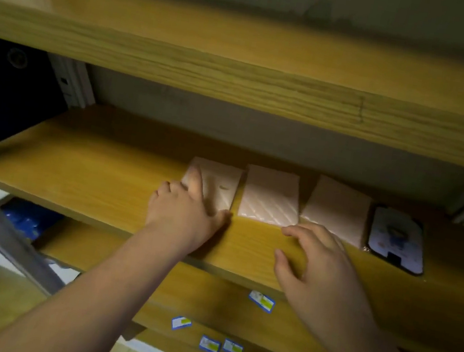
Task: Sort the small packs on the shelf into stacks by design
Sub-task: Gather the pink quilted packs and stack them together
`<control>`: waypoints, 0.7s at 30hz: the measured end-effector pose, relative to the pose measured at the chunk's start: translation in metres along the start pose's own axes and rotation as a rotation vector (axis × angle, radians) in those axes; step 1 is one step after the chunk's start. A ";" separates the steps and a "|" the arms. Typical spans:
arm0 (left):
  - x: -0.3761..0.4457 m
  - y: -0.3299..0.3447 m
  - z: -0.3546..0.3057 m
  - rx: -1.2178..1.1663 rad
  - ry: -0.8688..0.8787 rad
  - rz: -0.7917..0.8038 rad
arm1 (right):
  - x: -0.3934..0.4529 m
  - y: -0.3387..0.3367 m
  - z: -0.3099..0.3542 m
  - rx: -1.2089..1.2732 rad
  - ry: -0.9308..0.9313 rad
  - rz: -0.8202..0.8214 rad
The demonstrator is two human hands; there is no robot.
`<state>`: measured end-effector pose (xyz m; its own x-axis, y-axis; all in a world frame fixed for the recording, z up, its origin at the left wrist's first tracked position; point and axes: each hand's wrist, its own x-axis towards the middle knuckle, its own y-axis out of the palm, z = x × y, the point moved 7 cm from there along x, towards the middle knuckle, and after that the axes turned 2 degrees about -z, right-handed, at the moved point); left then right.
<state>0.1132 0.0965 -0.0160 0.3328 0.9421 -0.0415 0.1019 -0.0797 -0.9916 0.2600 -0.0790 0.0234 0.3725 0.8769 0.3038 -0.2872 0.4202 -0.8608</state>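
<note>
**Op:** OK, live from the head cam. My left hand (186, 214) is on the left pack (217, 184), forefinger stretched along its top near the left edge, thumb hooked at the near right corner, other fingers curled beside it. Reads as a pinning grip, I think to square it up or keep it from sliding.

**Obs:** And the right?

**Op:** My right hand (322, 267) hovers over the front of the middle shelf (90, 166), fingers spread and bent, gripping nothing. Fingertips sit just short of the gap between the middle pack (270, 195) and the right pack (337, 208). Prob. poised to take one of those two, can't say which.

**Obs:** Where do the packs lie?

**Op:** Three pale pinkish ones flat in a row on that shelf, short edges toward me, close but not overlapping. The right one is skewed a bit. Whether each is a single pack or a stack, too blurry to tell (low light, soft focus).

**Obs:** Same design?

**Op:** Look alike from here, no print readable. A fourth item, a dark-edged card (397, 239) w/ a light blue face, lies at the right end, touching or nearly touching the right pack. Diff. design, so it makes sense at the end, apart from the pink ones.

**Obs:** Anything else?

**Op:** Small blue-and-white labels (261, 301) scattered on the lower shelf, and something blue (25, 220) lower left.
</note>
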 end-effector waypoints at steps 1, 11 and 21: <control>0.001 -0.002 0.001 -0.028 0.006 0.004 | 0.000 0.002 0.002 -0.005 0.012 -0.004; 0.013 -0.021 0.041 -0.483 0.000 -0.026 | 0.001 0.004 -0.021 -0.175 0.335 0.071; -0.003 -0.009 0.058 -1.001 0.029 0.051 | 0.059 0.051 -0.011 -0.374 0.461 0.128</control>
<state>0.0573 0.1136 -0.0140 0.3801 0.9227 -0.0644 0.8243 -0.3695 -0.4288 0.2773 -0.0082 -0.0068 0.7236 0.6883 0.0520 -0.0565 0.1342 -0.9893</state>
